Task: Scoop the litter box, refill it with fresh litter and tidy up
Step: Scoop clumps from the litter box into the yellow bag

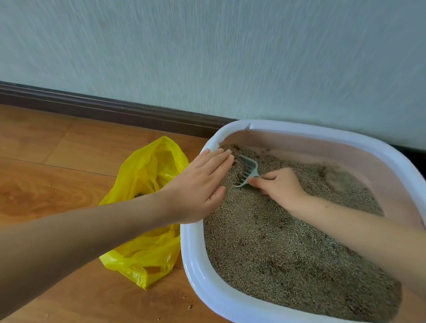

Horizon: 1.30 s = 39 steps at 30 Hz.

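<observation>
The litter box (221, 296), white-rimmed with a pinkish inner wall, sits on the wood floor (35, 169) against the wall (219, 43), holding a bed of grey-brown litter (289, 248). The right hand (281, 187) lies low over the litter near the box's far left corner, its fingers curled round the handle of a small grey scoop (248, 174); the thumb and forefinger pinch the handle just behind the slotted head, and the rest of the handle is hidden in the hand. The scoop's head points toward the left rim, tipped on edge with its lower edge in the litter. The left hand (198, 186) rests flat across the left rim, fingers straight and close together, holding nothing; its fingertips reach over the litter just beside the scoop's head, not clearly touching it. A crumpled yellow bag (146, 233) lies on the floor just left of the box, touching its side. A few loose grains (189, 307) dot the floor in front.
</observation>
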{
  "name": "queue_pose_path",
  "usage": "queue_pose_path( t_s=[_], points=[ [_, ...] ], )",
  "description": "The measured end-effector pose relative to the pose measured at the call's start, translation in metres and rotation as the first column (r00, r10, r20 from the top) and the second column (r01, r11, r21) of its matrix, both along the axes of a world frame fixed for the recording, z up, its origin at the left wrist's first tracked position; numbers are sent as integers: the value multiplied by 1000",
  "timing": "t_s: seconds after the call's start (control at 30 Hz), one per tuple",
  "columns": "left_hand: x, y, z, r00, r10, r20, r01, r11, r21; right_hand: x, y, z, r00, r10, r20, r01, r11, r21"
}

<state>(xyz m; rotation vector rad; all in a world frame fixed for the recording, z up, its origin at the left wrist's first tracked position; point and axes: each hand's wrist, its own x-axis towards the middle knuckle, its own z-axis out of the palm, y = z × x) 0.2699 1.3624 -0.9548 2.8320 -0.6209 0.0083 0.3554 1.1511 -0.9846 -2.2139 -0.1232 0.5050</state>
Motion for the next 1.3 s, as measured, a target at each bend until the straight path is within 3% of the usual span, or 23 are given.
queue_pose_path(
  t_s=[0.2, 0.33, 0.47, 0.63, 0.93, 1.3],
  points=[
    [-1, 1, 4, 1000, -17, -16, 18, 1000, 8, -9, -7, 10, 1000, -9, 8, 8, 995, 98],
    [-25, 10, 7, 981, -189, -33, 191, 979, 68, -15, -27, 25, 996, -73, -46, 77, 992, 98],
    [-53, 14, 5, 962, -271, -23, 271, 962, 26, -34, -51, 32, 979, -136, -154, 153, 983, 106],
    [-56, 14, 4, 957, -291, -21, 291, 957, 1, -51, -69, 45, 971, -167, -172, 182, 980, 75],
    [-57, 14, 3, 959, -283, -15, 283, 959, 17, -67, -80, 61, 985, -77, -156, 78, 997, -2],
    [-58, 13, 3, 959, -284, 14, 283, 958, 42, -85, -83, 78, 967, -142, -210, 163, 983, 86]
  ],
)
